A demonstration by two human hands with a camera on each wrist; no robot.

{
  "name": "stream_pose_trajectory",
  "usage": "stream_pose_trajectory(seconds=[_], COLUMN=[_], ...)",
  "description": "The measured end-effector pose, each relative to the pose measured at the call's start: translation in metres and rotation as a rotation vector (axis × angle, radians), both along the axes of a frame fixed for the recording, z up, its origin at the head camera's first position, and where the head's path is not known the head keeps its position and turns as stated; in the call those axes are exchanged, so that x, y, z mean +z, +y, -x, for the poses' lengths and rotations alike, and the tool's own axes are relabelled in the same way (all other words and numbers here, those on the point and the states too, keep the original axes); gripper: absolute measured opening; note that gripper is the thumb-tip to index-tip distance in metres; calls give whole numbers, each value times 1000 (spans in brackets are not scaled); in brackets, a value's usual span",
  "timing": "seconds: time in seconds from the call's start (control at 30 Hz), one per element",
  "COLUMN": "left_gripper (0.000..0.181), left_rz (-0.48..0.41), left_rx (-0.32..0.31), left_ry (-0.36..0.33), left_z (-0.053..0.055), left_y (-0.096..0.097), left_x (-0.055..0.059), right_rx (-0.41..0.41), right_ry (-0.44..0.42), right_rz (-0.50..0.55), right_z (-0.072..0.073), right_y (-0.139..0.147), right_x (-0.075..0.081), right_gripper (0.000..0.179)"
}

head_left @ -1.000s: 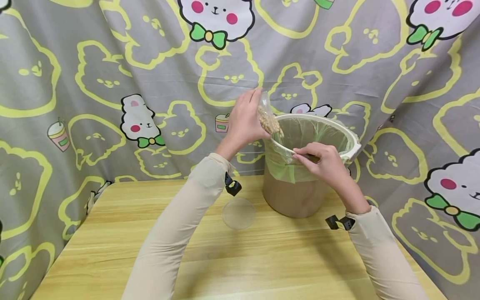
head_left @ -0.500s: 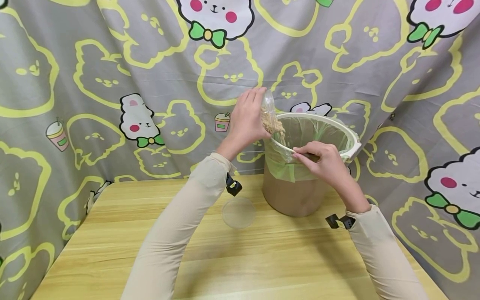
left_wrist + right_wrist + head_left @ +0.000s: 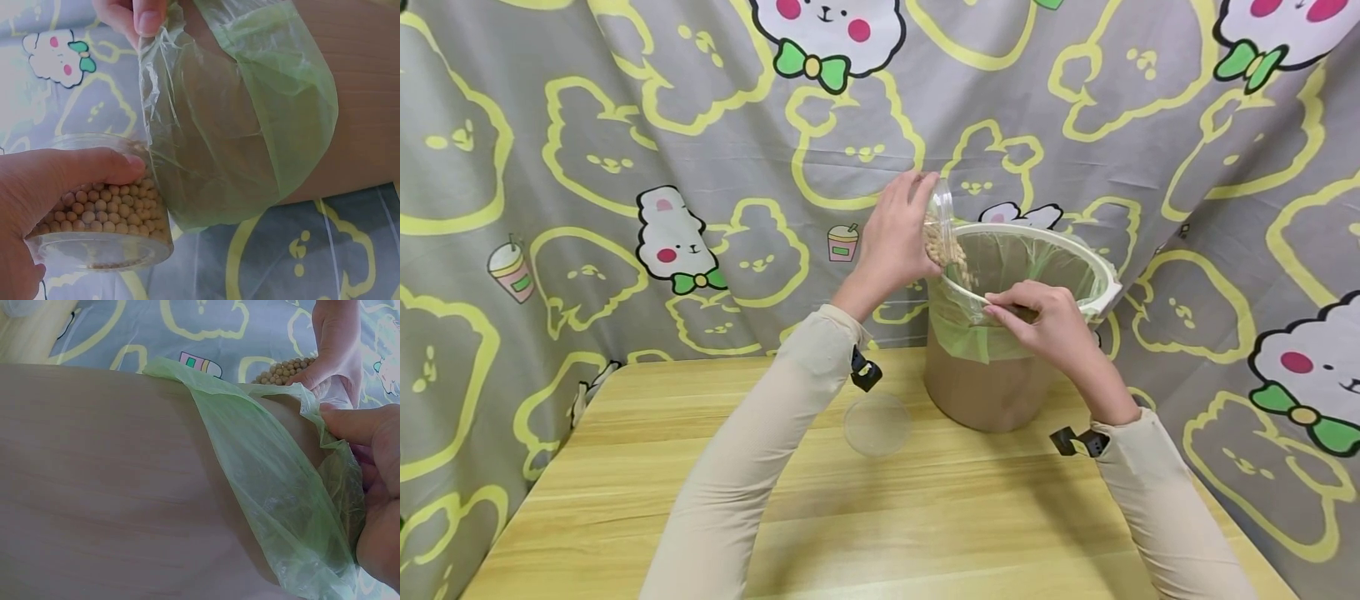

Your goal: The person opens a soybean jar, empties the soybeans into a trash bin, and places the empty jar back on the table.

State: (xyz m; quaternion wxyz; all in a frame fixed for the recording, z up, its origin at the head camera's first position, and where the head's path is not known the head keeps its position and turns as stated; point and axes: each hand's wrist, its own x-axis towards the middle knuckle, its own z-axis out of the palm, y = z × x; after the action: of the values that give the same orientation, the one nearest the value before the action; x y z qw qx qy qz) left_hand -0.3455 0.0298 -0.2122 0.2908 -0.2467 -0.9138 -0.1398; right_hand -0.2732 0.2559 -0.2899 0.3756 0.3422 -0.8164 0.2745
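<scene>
My left hand [image 3: 891,237] grips a clear plastic jar [image 3: 943,204], tilted with its mouth over the near-left rim of a brown bin [image 3: 985,392]. Pale round soybeans [image 3: 112,209] fill part of the jar, and in the head view some spill from its mouth at the rim. The thumb lies across the jar's side in the left wrist view. With thumb and fingers my right hand [image 3: 1051,321] pinches the green plastic bin liner [image 3: 269,475] at the bin's front rim. The liner folds down over the outside; the bottom of the bin is hidden.
A round clear lid [image 3: 877,427] lies flat on the wooden table [image 3: 700,467], left of the bin. Behind and at both sides hangs a grey patterned curtain [image 3: 737,167]. The bin's white rim [image 3: 1108,283] stands close to it at the back right.
The jar has tipped a little further and shifted slightly right with my left hand, and soybeans have slid toward its mouth. My right hand keeps its pinch on the liner.
</scene>
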Motion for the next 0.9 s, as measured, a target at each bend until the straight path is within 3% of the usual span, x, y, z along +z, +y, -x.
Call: stream_pose_trajectory(seconds=[0.33, 0.9], left_gripper=[127, 128], left_rz=[110, 129], left_rx=[13, -5], left_ry=[78, 150], left_z=[-2, -3], left_y=[0, 3], left_x=[1, -4], right_rx=[1, 1], right_ry=[-15, -6], right_rz=[-4, -5], right_z=[-1, -1], right_y=[0, -1], right_x=[1, 1], right_gripper=[14, 14])
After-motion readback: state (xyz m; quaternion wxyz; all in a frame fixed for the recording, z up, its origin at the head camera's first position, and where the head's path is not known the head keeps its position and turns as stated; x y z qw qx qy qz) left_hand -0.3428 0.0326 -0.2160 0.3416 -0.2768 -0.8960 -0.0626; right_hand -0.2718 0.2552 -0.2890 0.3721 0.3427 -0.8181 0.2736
